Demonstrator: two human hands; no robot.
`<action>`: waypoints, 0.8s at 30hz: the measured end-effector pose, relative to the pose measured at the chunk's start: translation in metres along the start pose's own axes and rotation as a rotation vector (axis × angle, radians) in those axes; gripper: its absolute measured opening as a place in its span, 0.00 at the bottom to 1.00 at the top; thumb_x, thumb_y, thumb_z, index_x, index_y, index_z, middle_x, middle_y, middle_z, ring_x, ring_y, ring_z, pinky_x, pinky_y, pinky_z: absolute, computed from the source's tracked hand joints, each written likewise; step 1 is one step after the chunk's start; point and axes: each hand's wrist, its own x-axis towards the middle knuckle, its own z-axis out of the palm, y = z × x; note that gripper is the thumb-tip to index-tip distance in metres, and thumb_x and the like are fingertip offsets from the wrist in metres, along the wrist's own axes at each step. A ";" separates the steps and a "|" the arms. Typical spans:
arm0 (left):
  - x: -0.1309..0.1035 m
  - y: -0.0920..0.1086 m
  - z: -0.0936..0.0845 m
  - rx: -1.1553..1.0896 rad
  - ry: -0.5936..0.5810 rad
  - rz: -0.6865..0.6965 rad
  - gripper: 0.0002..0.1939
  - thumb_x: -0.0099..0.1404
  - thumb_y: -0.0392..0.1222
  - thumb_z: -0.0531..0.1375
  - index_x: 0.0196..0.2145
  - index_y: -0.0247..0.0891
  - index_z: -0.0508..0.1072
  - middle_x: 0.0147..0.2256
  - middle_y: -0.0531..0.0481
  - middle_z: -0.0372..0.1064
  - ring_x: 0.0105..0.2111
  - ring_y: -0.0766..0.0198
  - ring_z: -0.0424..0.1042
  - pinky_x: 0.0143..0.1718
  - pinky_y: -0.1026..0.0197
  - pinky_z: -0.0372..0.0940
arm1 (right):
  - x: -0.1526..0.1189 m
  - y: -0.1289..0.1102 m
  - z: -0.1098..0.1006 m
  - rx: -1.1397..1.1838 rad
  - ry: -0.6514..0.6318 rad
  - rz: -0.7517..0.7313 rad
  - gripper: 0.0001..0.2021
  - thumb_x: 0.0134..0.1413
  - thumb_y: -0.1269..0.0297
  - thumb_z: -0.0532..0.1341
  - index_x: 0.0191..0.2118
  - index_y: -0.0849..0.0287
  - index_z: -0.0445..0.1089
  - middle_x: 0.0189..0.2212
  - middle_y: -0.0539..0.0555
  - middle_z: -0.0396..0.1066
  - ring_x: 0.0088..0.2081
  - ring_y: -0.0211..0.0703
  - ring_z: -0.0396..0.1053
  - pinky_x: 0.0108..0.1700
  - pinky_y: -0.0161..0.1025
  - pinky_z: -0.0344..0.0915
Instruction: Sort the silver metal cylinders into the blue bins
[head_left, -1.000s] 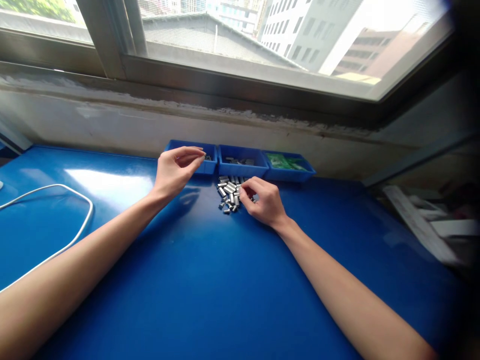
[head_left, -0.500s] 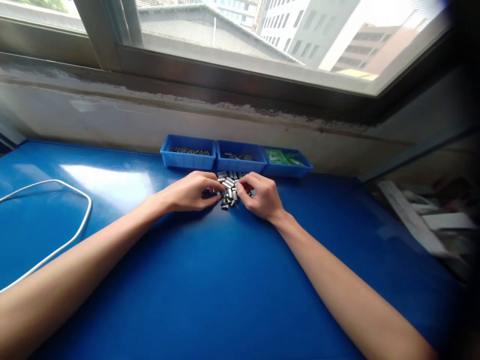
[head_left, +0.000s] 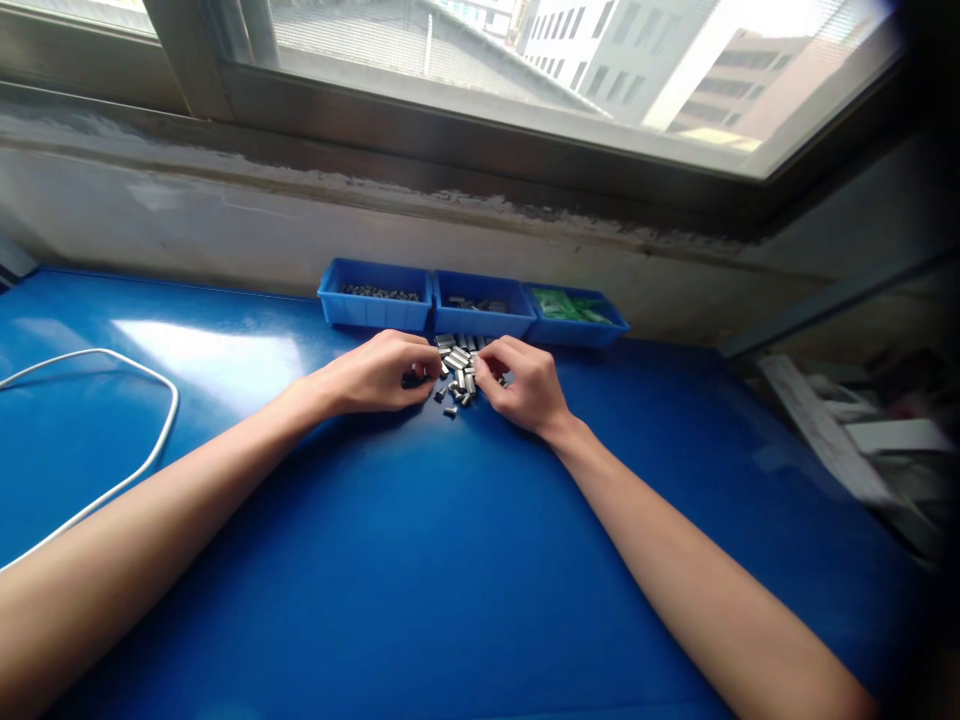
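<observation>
A small pile of shiny metal cylinders (head_left: 459,358) and short screw-like pieces (head_left: 450,411) lies on the blue table between my hands. At its left edge, my left hand (head_left: 390,372) is closed, thumb and index tip drawn together; whatever they hold is too small to make out. My right hand (head_left: 523,385) rests against the right side of the pile, its thumb and forefinger pinched over the pieces. Its fingers hide part of the pile, and I cannot see what is between them.
Behind the pile stand three blue bins in a row: a left bin (head_left: 375,314) of small metal parts, a middle bin (head_left: 484,322) with metal cylinders, a right bin (head_left: 577,333) holding green packets. A white cable (head_left: 169,410) curves across the table (head_left: 420,560) at left.
My left fingertips have drawn together and back slightly left from the pile. A few small pieces at its front edge now lie more spread out. The view has tilted slightly.
</observation>
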 end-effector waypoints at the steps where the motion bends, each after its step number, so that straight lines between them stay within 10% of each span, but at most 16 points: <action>1: 0.000 0.000 0.000 -0.030 0.010 -0.024 0.06 0.60 0.34 0.61 0.35 0.35 0.78 0.33 0.49 0.76 0.31 0.66 0.73 0.36 0.65 0.65 | 0.000 0.000 0.000 0.000 0.001 0.000 0.06 0.59 0.71 0.60 0.30 0.57 0.68 0.27 0.51 0.69 0.28 0.41 0.66 0.33 0.39 0.64; 12: 0.006 0.005 -0.002 -0.697 0.190 -0.367 0.16 0.59 0.44 0.68 0.42 0.32 0.78 0.36 0.44 0.79 0.36 0.57 0.80 0.39 0.61 0.75 | 0.000 -0.002 0.000 0.008 0.008 0.004 0.07 0.59 0.70 0.60 0.30 0.57 0.68 0.26 0.51 0.69 0.26 0.39 0.66 0.32 0.38 0.63; 20: 0.006 -0.009 -0.013 -0.539 0.737 -0.463 0.16 0.56 0.49 0.71 0.36 0.36 0.79 0.37 0.45 0.80 0.42 0.52 0.80 0.49 0.55 0.73 | 0.001 -0.004 -0.001 0.004 0.018 -0.011 0.07 0.60 0.70 0.59 0.29 0.57 0.67 0.26 0.51 0.69 0.26 0.40 0.66 0.32 0.39 0.64; 24: 0.005 -0.014 -0.014 -0.517 0.779 -0.455 0.17 0.58 0.50 0.69 0.40 0.36 0.80 0.44 0.42 0.79 0.47 0.52 0.79 0.54 0.53 0.71 | 0.001 -0.004 -0.001 0.012 0.017 -0.003 0.07 0.59 0.70 0.59 0.29 0.57 0.67 0.25 0.51 0.69 0.26 0.40 0.66 0.32 0.39 0.64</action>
